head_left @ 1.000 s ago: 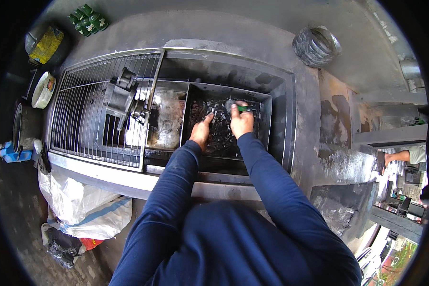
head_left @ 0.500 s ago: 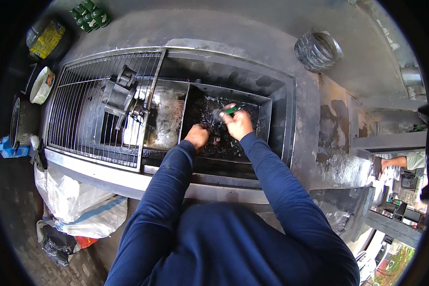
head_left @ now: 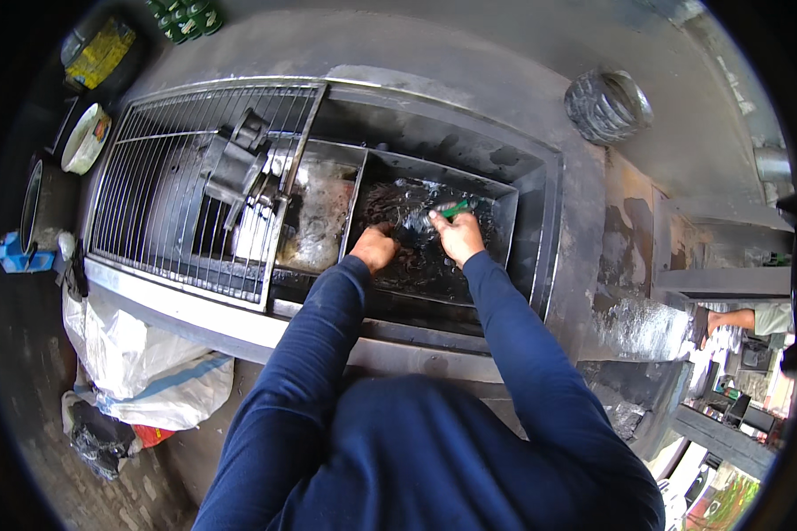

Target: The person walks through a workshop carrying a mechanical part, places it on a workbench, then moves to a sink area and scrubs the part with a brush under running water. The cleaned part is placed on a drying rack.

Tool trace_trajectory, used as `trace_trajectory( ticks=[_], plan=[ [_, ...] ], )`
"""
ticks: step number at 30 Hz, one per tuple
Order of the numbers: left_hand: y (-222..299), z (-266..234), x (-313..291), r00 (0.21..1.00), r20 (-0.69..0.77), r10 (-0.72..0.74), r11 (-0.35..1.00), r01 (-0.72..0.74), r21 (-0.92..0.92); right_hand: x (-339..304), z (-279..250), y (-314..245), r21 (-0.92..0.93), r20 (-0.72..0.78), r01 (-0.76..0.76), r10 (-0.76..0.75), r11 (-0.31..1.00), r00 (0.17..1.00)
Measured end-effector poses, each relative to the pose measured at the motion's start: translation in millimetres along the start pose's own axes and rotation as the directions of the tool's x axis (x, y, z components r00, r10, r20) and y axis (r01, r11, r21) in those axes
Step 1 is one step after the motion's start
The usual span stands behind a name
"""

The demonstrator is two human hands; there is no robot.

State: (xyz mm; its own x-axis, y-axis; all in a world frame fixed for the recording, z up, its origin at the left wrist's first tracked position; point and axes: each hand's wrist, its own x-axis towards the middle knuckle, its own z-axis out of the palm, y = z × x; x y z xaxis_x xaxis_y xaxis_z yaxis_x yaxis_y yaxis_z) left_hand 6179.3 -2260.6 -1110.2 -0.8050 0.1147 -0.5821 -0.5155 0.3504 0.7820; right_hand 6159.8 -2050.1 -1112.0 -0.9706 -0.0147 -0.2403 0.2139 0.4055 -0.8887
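Both of my hands work inside a metal basin (head_left: 510,221) of dark, rippling liquid. My right hand (head_left: 460,239) is closed round a green-handled brush (head_left: 454,209), whose greyish head is blurred near the liquid's surface. To its left, my left hand (head_left: 375,249) is closed with the knuckles up, low over the liquid near the basin's left side. Whatever its fingers grip is hidden by the hand and the dark liquid. Next to the basin is a compartment (head_left: 319,212) with a cloudy, stained bottom.
A wire rack (head_left: 164,146) covers the trough's left part, with a grey metal machine part (head_left: 234,168) on it. A ribbed metal cylinder (head_left: 604,106) stands back right. Green bottles (head_left: 186,19), a white tub (head_left: 86,140) and white sacks (head_left: 142,354) lie leftward. Another person's limb (head_left: 730,320) shows far right.
The whole view has shifted slightly to the right. My right hand and the brush have come a little nearer to me; the left hand stays by the basin's left side.
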Motion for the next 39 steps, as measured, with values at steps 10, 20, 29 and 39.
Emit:
trace_trajectory(
  ticks=[10, 20, 29, 39],
  plan=[
    [-4, 3, 9, 0.949, 0.290, 0.124, 0.888, 0.024, -0.458, -30, -7, -60, -0.128, 0.422, 0.435, -0.348, 0.892, 0.837],
    [1, 3, 4, 0.969, 0.238, -0.059, 0.704, 0.210, -0.678, 6, 12, 52, 0.384, -0.111, -0.407, 0.479, 0.829, 0.871],
    [-15, 20, 15, 0.986, 0.158, 0.058, 0.981, -0.027, -0.195, -3, 2, -63, -0.018, -0.068, 0.135, -0.136, 0.991, 0.988],
    [-30, 15, 27, 0.986, 0.099, 0.132, 0.940, -0.092, -0.329, 37, -9, 37, -0.068, -0.530, -0.186, 0.123, 0.980, 0.839]
  ],
)
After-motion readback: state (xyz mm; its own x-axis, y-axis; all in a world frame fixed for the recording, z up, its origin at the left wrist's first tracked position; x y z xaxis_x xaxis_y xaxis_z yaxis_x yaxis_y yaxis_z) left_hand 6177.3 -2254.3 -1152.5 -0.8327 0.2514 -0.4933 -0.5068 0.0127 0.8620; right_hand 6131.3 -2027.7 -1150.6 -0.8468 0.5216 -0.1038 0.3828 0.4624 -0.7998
